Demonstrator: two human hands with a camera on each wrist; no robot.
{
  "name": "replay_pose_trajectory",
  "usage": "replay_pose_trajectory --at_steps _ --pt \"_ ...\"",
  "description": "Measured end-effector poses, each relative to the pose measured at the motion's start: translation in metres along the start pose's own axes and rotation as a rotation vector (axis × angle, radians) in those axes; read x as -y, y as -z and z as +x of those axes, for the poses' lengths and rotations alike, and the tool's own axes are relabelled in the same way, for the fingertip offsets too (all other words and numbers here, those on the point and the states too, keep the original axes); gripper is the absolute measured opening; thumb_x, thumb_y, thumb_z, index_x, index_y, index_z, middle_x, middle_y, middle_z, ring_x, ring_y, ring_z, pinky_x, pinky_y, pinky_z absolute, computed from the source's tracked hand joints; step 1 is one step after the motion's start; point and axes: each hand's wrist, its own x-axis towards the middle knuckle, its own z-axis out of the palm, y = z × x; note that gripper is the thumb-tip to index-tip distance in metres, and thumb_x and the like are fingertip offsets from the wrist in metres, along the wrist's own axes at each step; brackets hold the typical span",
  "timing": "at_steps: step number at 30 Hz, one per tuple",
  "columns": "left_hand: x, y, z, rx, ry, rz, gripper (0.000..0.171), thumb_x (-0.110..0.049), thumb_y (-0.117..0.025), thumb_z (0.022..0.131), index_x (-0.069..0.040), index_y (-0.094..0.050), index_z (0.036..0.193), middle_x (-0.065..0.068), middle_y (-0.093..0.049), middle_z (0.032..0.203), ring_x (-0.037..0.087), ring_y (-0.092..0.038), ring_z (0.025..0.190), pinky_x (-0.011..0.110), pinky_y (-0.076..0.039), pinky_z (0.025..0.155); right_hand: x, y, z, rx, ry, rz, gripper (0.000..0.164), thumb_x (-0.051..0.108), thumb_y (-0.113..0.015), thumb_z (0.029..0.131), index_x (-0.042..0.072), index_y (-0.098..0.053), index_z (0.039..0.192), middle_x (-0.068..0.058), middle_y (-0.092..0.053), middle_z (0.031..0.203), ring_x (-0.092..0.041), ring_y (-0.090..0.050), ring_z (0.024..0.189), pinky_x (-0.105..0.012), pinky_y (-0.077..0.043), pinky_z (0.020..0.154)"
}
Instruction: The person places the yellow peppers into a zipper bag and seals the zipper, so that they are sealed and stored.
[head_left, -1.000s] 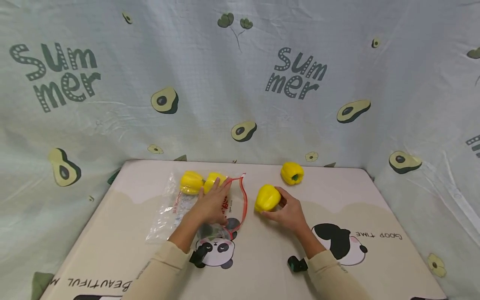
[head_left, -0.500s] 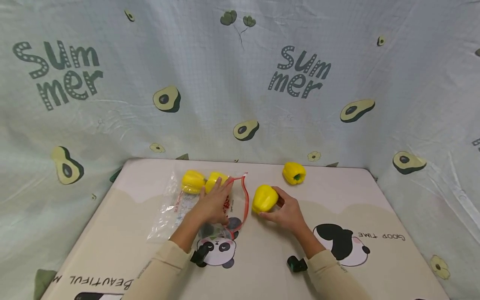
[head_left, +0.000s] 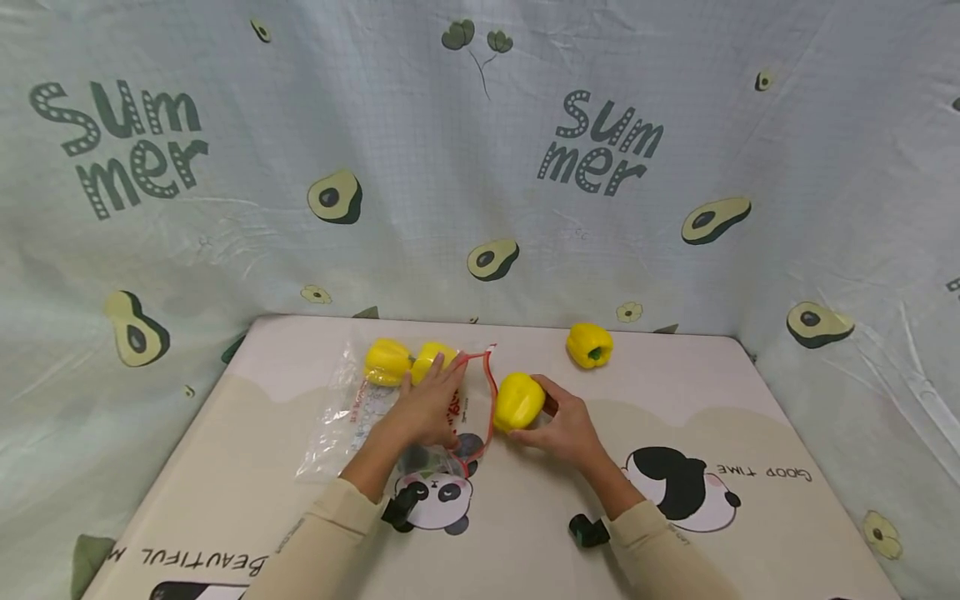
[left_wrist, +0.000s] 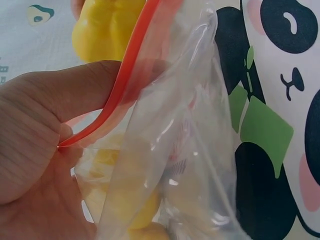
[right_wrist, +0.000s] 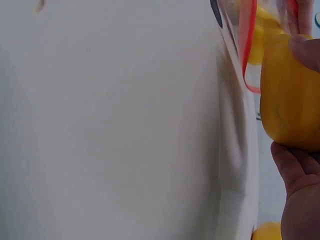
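Note:
A clear plastic zip bag (head_left: 326, 442) with a red-edged mouth lies left of centre, two yellow bell peppers (head_left: 386, 363) inside. My left hand (head_left: 426, 412) is at the mouth with fingers spread, keeping it apart. In the left wrist view the straight thumb (left_wrist: 85, 90) passes behind the red edge (left_wrist: 125, 75), its tip showing through the film. My right hand (head_left: 564, 427) grips another yellow bell pepper (head_left: 519, 402) between thumb and fingers, right at the red edge of the bag. The right wrist view shows this pepper (right_wrist: 290, 95) close beside the mouth.
One more yellow bell pepper (head_left: 589, 346) lies on the table at the back right. The table cover (head_left: 525, 533) has panda and dog prints. A printed curtain (head_left: 420, 167) hangs behind and at both sides.
My right hand has moved left with the bell pepper, up to the bag's red edge. The left hand stays at the mouth. The head view has shifted slightly.

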Motion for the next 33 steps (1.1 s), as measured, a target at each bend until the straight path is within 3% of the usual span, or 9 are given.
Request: replay_pose_trajectory --at_steps 24,33 --pt "-0.002 0.000 -0.004 0.008 -0.001 0.028 0.128 -0.024 -0.099 0.069 -0.013 -0.019 0.168 -0.001 -0.009 0.178 0.031 -0.001 0.166 0.075 -0.001 0.126 0.021 -0.037 0.012 0.130 0.018 0.063 0.085 0.027 -0.095 0.075 0.018 -0.054 0.149 -0.002 -0.062 0.148 -0.026 -0.062 0.133 -0.047 -0.050 0.115" --pt "-0.004 0.000 -0.006 -0.012 -0.011 0.043 0.126 -0.025 -0.098 0.067 -0.013 -0.023 0.167 0.000 -0.012 0.178 0.033 -0.004 0.166 0.076 -0.003 0.125 0.028 -0.047 0.017 0.216 -0.058 0.056 0.099 0.031 -0.093 0.078 0.008 -0.040 0.159 -0.013 -0.049 0.160 -0.033 -0.059 0.137 -0.050 -0.048 0.117"
